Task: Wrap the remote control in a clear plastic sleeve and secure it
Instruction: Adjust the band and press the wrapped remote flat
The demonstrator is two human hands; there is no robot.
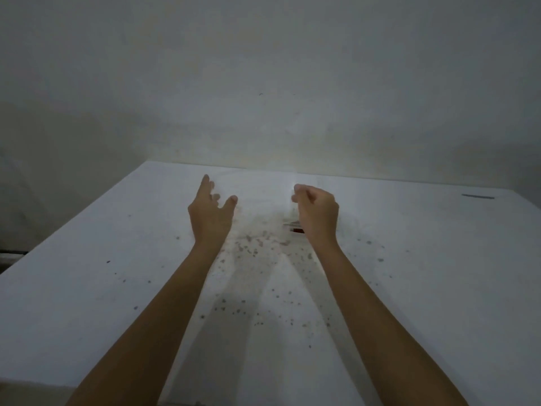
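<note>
A faint clear plastic sleeve (263,200) hangs between my two hands above the white table (117,288). My right hand (317,212) is curled, its thumb and fingertips pinched at the sleeve's right edge. My left hand (209,212) is raised at the sleeve's left edge with thumb and fingers spread; I cannot tell whether it touches the plastic. Just under my right hand a small dark and red piece, probably the remote control (295,228), lies on the table, mostly hidden by the hand.
The table top is speckled with several dark spots, densest around its middle (254,244). A thin dark strip (477,196) lies near the far right edge. A plain grey wall (263,83) rises right behind the table. The table's left edge drops off into shadow.
</note>
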